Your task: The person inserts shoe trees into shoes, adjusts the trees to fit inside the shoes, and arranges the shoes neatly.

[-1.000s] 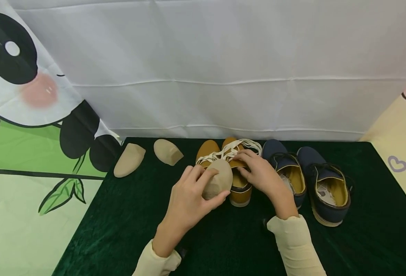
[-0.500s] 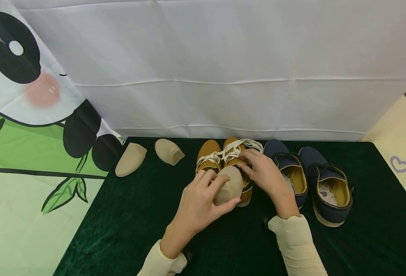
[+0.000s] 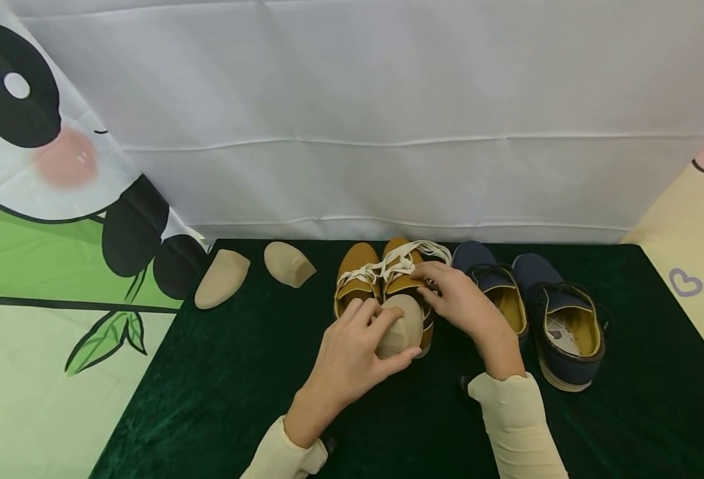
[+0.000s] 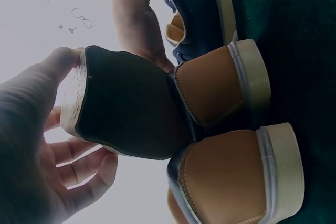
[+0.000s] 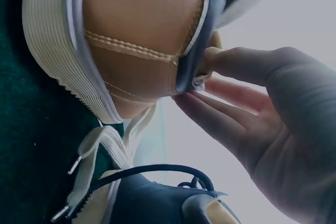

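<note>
My left hand (image 3: 352, 352) holds a beige, rounded toe-shaped shoe insert (image 3: 404, 322) between thumb and fingers. The insert is over the opening of the right-hand tan shoe (image 3: 398, 249), hiding much of it. In the left wrist view, the insert's broad face (image 4: 131, 103) looks dark and its far end meets that shoe's heel collar. My right hand (image 3: 462, 303) pinches the same shoe's collar near the laces; in the right wrist view, thumb and fingers grip the edge of the tan shoe (image 5: 131, 19). The other tan shoe (image 3: 359, 259) stands close on the left.
Two more beige inserts (image 3: 223, 279) lie at the table's back left. To the right stand two navy shoes (image 3: 572, 362) with yellow linings. White laces (image 3: 436, 249) trail behind the tan pair. Dark green cloth (image 3: 220, 386) covers the table, and a white curtain (image 3: 352, 133) hangs behind it.
My left hand has moved rightward with the insert, from between the tan shoes to over the right-hand one. My right hand stays at that shoe's collar.
</note>
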A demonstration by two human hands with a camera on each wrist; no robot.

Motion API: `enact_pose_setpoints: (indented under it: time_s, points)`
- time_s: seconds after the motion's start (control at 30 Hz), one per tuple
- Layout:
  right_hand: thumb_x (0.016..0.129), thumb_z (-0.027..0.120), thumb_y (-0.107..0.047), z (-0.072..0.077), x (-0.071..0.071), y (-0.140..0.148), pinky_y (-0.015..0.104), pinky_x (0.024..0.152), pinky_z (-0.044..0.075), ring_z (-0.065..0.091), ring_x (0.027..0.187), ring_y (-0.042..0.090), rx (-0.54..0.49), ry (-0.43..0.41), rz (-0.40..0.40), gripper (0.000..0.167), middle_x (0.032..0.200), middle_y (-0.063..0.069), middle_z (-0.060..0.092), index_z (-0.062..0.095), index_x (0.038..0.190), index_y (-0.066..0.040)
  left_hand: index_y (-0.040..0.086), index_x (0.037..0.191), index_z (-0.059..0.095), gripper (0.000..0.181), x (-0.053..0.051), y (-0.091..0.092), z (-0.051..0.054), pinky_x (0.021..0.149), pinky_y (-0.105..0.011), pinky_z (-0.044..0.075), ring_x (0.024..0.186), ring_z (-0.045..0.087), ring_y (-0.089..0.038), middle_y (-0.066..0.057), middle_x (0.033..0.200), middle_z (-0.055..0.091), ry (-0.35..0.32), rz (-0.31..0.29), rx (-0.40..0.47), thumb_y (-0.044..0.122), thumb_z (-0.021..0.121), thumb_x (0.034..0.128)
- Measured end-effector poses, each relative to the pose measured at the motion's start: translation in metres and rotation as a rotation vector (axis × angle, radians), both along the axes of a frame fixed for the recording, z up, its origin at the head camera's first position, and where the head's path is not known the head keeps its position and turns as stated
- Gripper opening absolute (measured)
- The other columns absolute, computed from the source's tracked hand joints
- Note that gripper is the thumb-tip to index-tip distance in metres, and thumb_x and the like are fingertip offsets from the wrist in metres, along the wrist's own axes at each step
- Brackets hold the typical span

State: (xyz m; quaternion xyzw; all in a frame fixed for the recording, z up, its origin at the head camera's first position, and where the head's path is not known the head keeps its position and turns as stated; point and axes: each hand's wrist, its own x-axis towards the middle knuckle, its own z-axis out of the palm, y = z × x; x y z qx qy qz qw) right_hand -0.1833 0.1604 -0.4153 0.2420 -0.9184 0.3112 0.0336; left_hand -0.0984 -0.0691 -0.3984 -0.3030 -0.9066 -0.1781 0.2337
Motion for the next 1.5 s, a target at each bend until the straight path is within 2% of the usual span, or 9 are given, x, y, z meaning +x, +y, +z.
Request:
enact_pose_setpoints:
  time_s: [0.17,0.4,0.67,0.93,1.1,1.23,1.37,1.5]
  points:
    - [0.101,0.067,-0.006,0.001,0.0,0.002,0.055,0.105,0.053,0.063,0.129,0.037,-0.01,-0.019,0.024,0.032,0.141,0.017,0.065,0.067,0.133,-0.006,0.023,0.121,0.071,0.052,-0.004,0.003,-0.005,0.059,-0.019,0.035,0.082,0.047,-0.011,0.004,0.098,0.058,-0.002,0.009,-0.008,0.062,0.076,0.0877]
    - [0.1,0.069,-0.01,0.0,0.0,0.005,0.054,0.101,0.054,0.066,0.123,0.035,-0.028,-0.048,0.004,0.033,0.14,0.016,0.066,0.068,0.133,-0.007,0.022,0.121,0.071,0.052,-0.011,0.01,-0.01,0.06,-0.022,0.039,0.084,0.049,-0.012,0.002,0.102,0.059,-0.003,0.032,-0.009,0.063,0.073,0.0894]
    - [0.099,0.069,-0.007,0.0,0.0,0.004,0.054,0.105,0.053,0.065,0.126,0.035,-0.036,-0.022,0.012,0.032,0.136,0.015,0.068,0.069,0.131,-0.007,0.023,0.122,0.07,0.052,-0.018,0.02,-0.014,0.061,-0.024,0.042,0.084,0.051,-0.014,0.001,0.1,0.06,0.024,0.063,-0.017,0.064,0.073,0.0891]
    - [0.101,0.064,-0.002,0.0,0.0,0.006,0.057,0.107,0.051,0.063,0.128,0.037,-0.034,-0.055,0.012,0.033,0.137,0.016,0.067,0.067,0.133,-0.007,0.024,0.122,0.069,0.057,-0.025,0.027,-0.015,0.059,-0.022,0.039,0.086,0.051,-0.014,0.001,0.101,0.059,-0.029,0.095,0.007,0.068,0.075,0.0856]
    - [0.102,0.053,0.006,0.003,0.003,0.01,0.06,0.111,0.047,0.059,0.134,0.039,-0.046,-0.108,0.046,0.04,0.142,0.016,0.063,0.063,0.139,-0.007,0.023,0.125,0.069,0.063,-0.03,0.029,-0.016,0.061,-0.024,0.043,0.09,0.053,-0.016,0.0,0.106,0.062,-0.054,0.111,0.005,0.07,0.075,0.0834]
    - [0.104,0.052,0.003,0.01,0.009,0.015,0.063,0.113,0.044,0.054,0.139,0.041,-0.081,-0.18,0.102,0.042,0.147,0.017,0.059,0.058,0.144,-0.006,0.023,0.127,0.068,0.063,-0.032,0.026,-0.014,0.067,-0.027,0.049,0.095,0.053,-0.016,0.001,0.109,0.061,-0.127,0.103,0.031,0.067,0.077,0.0823]
    - [0.107,0.057,-0.011,0.019,0.016,0.02,0.064,0.113,0.043,0.052,0.14,0.041,-0.104,-0.258,0.14,0.041,0.151,0.016,0.055,0.055,0.147,-0.008,0.024,0.128,0.068,0.053,-0.033,0.019,-0.009,0.076,-0.03,0.051,0.097,0.053,-0.015,0.003,0.112,0.062,-0.235,0.055,0.089,0.057,0.077,0.0868]
    - [0.109,0.056,-0.024,0.024,0.021,0.025,0.066,0.112,0.042,0.051,0.14,0.042,-0.125,-0.311,0.174,0.045,0.152,0.017,0.053,0.051,0.151,-0.008,0.023,0.131,0.068,0.046,-0.035,0.013,-0.002,0.083,-0.032,0.05,0.098,0.055,-0.013,0.003,0.115,0.065,-0.349,-0.005,0.137,0.049,0.074,0.0934]
